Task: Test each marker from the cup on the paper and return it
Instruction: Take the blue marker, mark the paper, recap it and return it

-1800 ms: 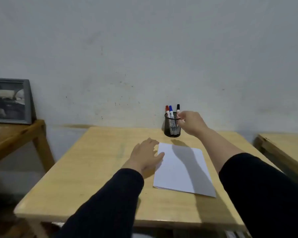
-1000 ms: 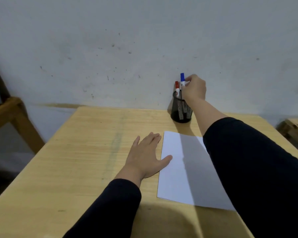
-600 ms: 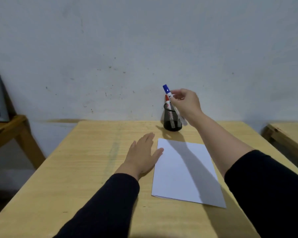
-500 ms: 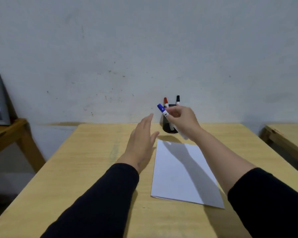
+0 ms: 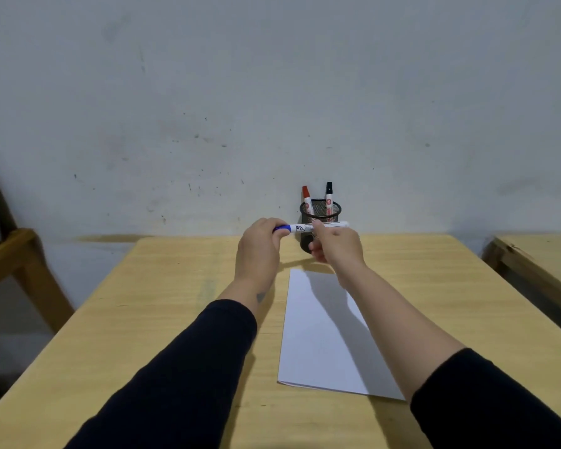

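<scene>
Above the far middle of the table [image 5: 175, 319], in front of the cup [image 5: 320, 222], both hands are holding the blue marker [image 5: 308, 227] level, lying crosswise from left to right. The table is pale yellow wood with a smooth top and fine grain running along its length, and its far edge is sitting against a matt grey wall [image 5: 272, 92] flecked with small dark marks. The marker is a slim white cylinder with black print on the barrel and a blue cap at its left end. The left hand [image 5: 259, 251] is closing its fingertips round the blue cap, while the right hand [image 5: 336, 244] is gripping the white barrel between thumb and fingers. The cup is a round black wire-mesh holder standing near the far edge, and two markers are leaning in it, a red one [image 5: 306, 199] on the left and a black one [image 5: 328, 197] on the right, both white-bodied with caps up. The paper [image 5: 318, 345], a flat, blank white sheet, is lying on the table nearer than the cup, right of the centre, with the right forearm casting a shadow over it. Both forearms are wearing dark sleeves [image 5: 182, 377] pushed back from the wrists. Other wooden furniture is showing at the left and right edges of the view.
</scene>
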Demonstrator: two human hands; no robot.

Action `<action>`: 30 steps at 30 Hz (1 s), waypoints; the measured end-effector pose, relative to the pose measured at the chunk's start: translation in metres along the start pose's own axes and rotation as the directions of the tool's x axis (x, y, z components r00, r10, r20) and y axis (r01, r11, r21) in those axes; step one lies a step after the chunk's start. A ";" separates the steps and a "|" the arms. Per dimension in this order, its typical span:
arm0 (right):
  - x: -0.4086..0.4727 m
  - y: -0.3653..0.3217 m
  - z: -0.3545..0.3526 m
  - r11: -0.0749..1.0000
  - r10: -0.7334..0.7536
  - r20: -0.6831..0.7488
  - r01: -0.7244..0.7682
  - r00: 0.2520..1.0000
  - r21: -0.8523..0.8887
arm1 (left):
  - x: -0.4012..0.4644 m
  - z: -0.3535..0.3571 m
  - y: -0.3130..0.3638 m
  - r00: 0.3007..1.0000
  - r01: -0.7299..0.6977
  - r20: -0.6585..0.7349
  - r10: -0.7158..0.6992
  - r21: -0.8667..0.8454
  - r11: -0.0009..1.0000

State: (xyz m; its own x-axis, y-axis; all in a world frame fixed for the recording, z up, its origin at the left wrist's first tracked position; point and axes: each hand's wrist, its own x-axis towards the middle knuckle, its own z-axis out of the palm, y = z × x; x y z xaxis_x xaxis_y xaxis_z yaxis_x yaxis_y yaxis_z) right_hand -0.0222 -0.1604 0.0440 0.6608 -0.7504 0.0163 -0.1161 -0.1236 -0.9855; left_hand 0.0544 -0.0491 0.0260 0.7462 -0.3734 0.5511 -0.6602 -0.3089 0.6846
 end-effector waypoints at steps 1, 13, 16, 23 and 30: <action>0.000 0.000 0.003 0.978 0.151 0.084 -0.161 0.985 0.130 | -0.003 0.002 0.001 1.000 0.005 0.016 -0.005 -0.028 1.000; 0.036 0.029 -0.007 0.954 0.198 0.028 -0.199 0.980 0.222 | -0.003 0.001 -0.034 0.882 0.420 0.213 -0.419 0.047 0.907; 0.030 0.037 -0.001 0.972 0.126 0.035 -0.130 0.991 0.194 | -0.001 0.005 -0.044 0.862 0.401 0.243 -0.444 0.208 0.892; 0.021 0.050 0.021 0.955 0.087 -0.057 -0.067 0.995 0.289 | 0.000 0.021 -0.049 0.817 0.358 0.358 -0.452 0.299 0.885; 0.016 0.053 0.034 0.877 0.094 0.084 -0.122 0.992 0.464 | -0.019 0.023 -0.061 0.899 0.132 0.304 -0.315 0.497 0.857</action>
State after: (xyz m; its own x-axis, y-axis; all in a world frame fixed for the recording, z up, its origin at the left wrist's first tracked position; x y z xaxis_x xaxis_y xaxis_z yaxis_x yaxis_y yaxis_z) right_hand 0.0069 -0.1570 -0.0134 0.7068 -0.7016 -0.0902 0.1619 0.2846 -0.9449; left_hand 0.0783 -0.0427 -0.0371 0.8528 -0.5046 0.1346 -0.5100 -0.7492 0.4226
